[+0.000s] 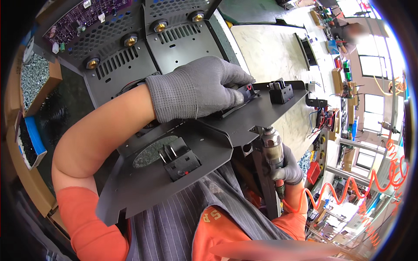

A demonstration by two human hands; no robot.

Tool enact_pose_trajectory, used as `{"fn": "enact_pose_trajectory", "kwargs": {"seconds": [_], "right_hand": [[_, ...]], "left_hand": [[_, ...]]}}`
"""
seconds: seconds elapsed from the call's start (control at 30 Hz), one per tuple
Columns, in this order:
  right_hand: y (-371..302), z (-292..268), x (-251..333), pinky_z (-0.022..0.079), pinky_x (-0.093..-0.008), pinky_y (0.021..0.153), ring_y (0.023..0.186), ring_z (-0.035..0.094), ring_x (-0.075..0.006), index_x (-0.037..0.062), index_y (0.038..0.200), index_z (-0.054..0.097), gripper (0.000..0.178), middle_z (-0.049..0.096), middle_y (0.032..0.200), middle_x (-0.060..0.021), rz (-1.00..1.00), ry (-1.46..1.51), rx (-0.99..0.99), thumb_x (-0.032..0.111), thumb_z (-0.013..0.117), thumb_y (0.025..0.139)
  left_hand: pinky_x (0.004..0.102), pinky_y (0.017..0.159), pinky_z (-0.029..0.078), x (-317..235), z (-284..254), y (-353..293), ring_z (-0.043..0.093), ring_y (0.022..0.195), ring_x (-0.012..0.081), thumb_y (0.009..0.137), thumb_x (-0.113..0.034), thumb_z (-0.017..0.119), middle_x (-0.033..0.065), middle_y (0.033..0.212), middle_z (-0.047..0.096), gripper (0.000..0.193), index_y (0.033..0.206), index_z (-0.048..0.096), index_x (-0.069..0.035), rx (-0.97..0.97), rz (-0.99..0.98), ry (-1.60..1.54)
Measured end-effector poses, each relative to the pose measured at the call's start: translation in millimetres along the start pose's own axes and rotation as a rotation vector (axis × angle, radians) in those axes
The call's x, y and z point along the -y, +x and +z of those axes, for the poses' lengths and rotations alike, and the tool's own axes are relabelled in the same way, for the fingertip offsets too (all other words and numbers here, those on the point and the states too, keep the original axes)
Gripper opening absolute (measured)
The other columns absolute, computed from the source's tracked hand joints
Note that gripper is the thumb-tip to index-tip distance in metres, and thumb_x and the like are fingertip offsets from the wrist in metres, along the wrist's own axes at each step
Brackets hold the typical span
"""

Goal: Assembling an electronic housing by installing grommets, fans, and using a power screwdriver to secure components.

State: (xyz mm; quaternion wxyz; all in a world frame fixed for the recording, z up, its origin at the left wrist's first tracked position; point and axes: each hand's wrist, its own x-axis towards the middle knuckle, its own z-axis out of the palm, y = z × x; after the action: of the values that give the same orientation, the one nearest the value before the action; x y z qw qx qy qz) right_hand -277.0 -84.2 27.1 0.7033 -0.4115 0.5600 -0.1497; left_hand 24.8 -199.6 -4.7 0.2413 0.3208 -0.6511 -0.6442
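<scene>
My left hand, in a grey knit glove, reaches across black sheet-metal panels. Its fingers are closed on a small black part with a bit of red on the right panel. Beside that part a black socket with metal prongs is set into the same panel. A second black socket sits in the nearer left panel, by a large oval hole. My right hand, gloved too, is wrapped round an air screwdriver held upright below the right panel's edge. The palm hides part of the left hand's grip.
Perforated black chassis plates with brass fittings and a purple circuit board stand at the far left. Boxes of screws line the left. An orange coiled hose hangs at right. Another person works at the far right.
</scene>
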Motion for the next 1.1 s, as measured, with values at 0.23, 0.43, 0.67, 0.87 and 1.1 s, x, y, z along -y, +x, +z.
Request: {"fn": "enact_pose_trajectory", "kwargs": {"seconds": [0.23,0.43,0.67,0.87,1.1], "right_hand": [[6,3,-4,0.043,-0.0266,0.08,0.089,0.053,-0.0117,0.001,0.126,0.046,0.086,0.057,0.103,-0.0023,-0.133,-0.087,0.0,0.031,0.085,0.055],[6,1,-20,0.042,-0.0258,0.077,0.085,0.051,-0.011,0.0013,0.121,0.05,0.082,0.056,0.097,-0.0005,-0.214,-0.092,-0.036,0.033,0.085,0.053],[48,8,-70,0.039,-0.0258,0.083,0.091,0.048,-0.012,-0.0003,0.126,0.047,0.075,0.053,0.1,-0.0005,-0.171,-0.127,0.025,0.025,0.078,0.064],[61,28,-87,0.043,-0.0301,0.08,0.087,0.052,-0.0151,-0.0017,0.123,0.049,0.069,0.057,0.094,-0.0055,-0.326,-0.104,0.073,0.025,0.079,0.066],[70,34,-96,0.044,-0.0328,0.081,0.088,0.055,-0.0184,0.0002,0.121,0.051,0.069,0.059,0.094,-0.008,-0.433,-0.195,0.062,0.03,0.079,0.065]], "left_hand": [[0.025,0.084,0.046,4,1,-5,0.054,0.095,0.0099,0.086,-0.01,0.056,0.0071,0.108,0.06,0.047,0.131,0.049,-0.005,0.031,0.025,-0.022],[0.0292,0.086,0.047,-11,-2,-25,0.056,0.101,0.015,0.081,-0.025,0.064,0.0074,0.116,0.055,0.055,0.131,0.049,-0.008,0.012,-0.145,0.017],[0.0363,0.08,0.048,7,-6,-28,0.063,0.092,0.0304,0.082,-0.047,0.061,0.0164,0.096,0.065,0.052,0.111,0.059,-0.004,-0.171,-0.072,0.522],[0.0364,0.08,0.048,11,-17,-30,0.061,0.093,0.0353,0.075,-0.029,0.065,0.0186,0.101,0.063,0.047,0.114,0.056,-0.004,-0.118,0.11,0.709],[0.0335,0.083,0.046,29,-28,-40,0.062,0.095,0.0301,0.08,-0.021,0.06,0.0175,0.104,0.063,0.044,0.12,0.052,-0.004,-0.106,0.089,0.639]]}}
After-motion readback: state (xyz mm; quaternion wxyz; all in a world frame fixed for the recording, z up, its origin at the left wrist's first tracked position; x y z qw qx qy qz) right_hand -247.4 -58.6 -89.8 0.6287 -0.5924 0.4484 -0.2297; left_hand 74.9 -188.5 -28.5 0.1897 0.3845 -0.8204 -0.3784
